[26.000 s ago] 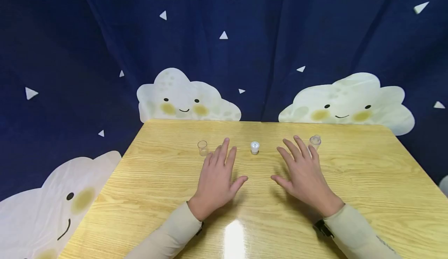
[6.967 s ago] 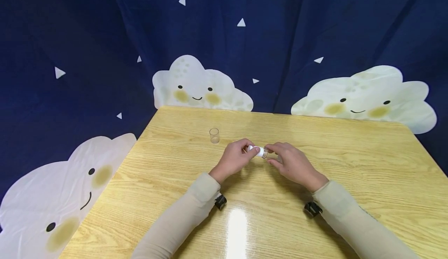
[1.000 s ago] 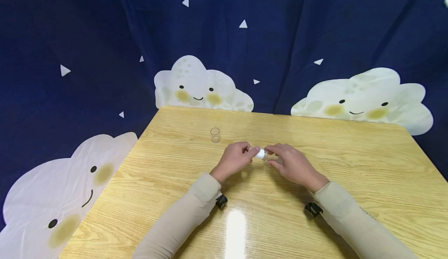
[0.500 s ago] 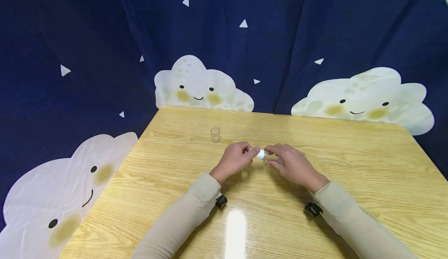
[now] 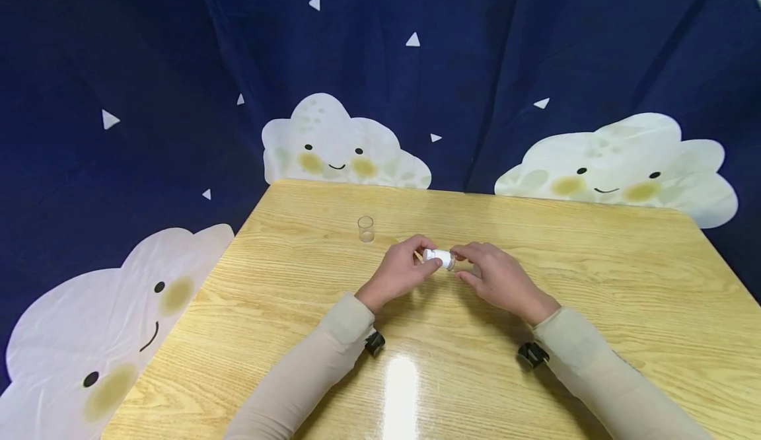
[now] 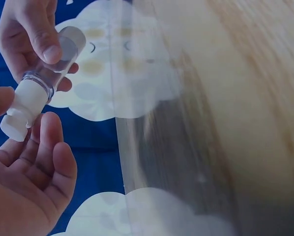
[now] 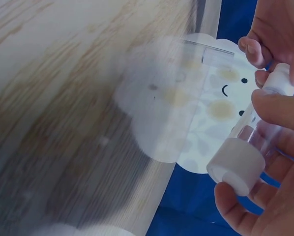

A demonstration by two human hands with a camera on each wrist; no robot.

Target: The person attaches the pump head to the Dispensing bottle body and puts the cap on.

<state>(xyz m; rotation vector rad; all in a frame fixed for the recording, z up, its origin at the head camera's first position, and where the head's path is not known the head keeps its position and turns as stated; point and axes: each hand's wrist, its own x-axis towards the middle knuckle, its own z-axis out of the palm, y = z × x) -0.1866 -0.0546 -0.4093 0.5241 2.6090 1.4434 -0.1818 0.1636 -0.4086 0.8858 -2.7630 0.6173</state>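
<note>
A small clear bottle (image 7: 255, 123) with a white base (image 7: 235, 167) lies across the grip of my right hand (image 5: 499, 281), thumb on one side and fingers round the other. On its neck sits a white pump head (image 5: 438, 258), which points to the left. My left hand (image 5: 398, 271) has its thumb and forefinger at either side of that pump head; its other fingers are curled in the left wrist view. Farther back on the table, left of the hands, stands a clear overcap (image 5: 366, 230), apart from both.
The light wooden table (image 5: 297, 321) carries a bright glare patch near its front. Behind it hangs a dark blue curtain (image 5: 368, 4) printed with clouds. A black wrist strap (image 5: 532, 355) shows below the right sleeve.
My left thumb and forefinger have shifted on the pump head, so more of it shows. The right hand keeps its place. Long before, pump head and bottle stood apart on the table.
</note>
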